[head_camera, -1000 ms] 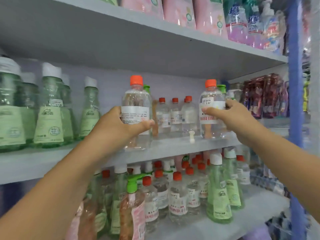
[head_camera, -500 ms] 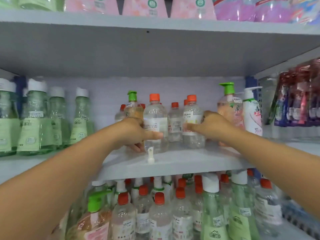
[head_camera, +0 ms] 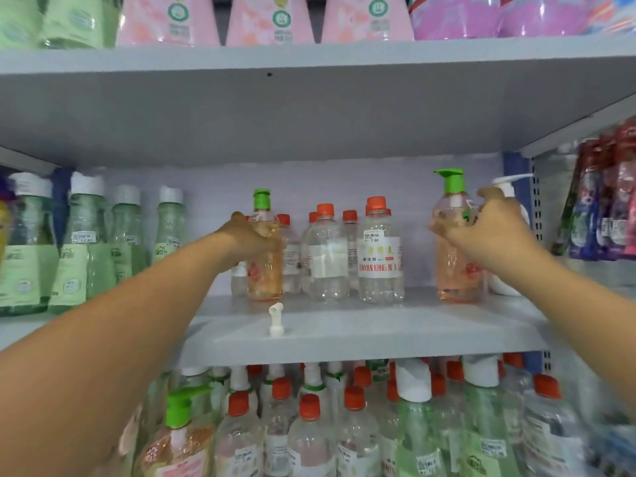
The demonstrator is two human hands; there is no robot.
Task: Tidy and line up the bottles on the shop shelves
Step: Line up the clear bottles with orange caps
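On the middle shelf (head_camera: 344,342) stand several clear bottles with orange caps (head_camera: 378,256). My left hand (head_camera: 247,241) grips a peach-coloured bottle with a green cap (head_camera: 263,270) at their left side. My right hand (head_camera: 485,228) grips the shoulder of a second peach pump bottle with a green pump (head_camera: 454,259) on their right. Both peach bottles stand upright on the shelf. A white pump bottle (head_camera: 506,284) is partly hidden behind my right hand.
Tall green bottles with white caps (head_camera: 82,246) fill the shelf's left part. A small white nozzle piece (head_camera: 276,320) lies near the shelf's front edge. Pink refill pouches (head_camera: 268,18) sit on the top shelf. Many bottles crowd the lower shelf (head_camera: 309,425). Dark sachets (head_camera: 602,208) hang at right.
My hands have let go of the two clear orange-capped bottles, which now stand in the middle group. Each hand has moved outward onto a peach green-topped bottle.
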